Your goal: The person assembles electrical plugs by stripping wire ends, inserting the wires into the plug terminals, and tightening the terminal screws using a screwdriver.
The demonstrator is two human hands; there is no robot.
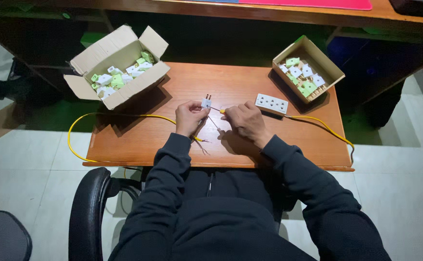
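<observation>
Nearest: black office chair (88, 203), armrest at the near left, with the dark-sleeved person seated at a small wooden table (139, 140). Mid-table: left hand (189, 118), fingers closed around a white two-pin plug (206, 102), pins pointing away. Right hand (246, 122), curled shut on a small yellow-handled tool (222, 111), tip meeting the plug. Yellow cable (83, 123) loops off the left table edge and runs under the left hand, bare strands showing at the near edge. Just right: white socket strip (271, 103). Far left: open cardboard box (119, 65) of white and green plugs. Far right: smaller cardboard box (308, 67), same contents.
</observation>
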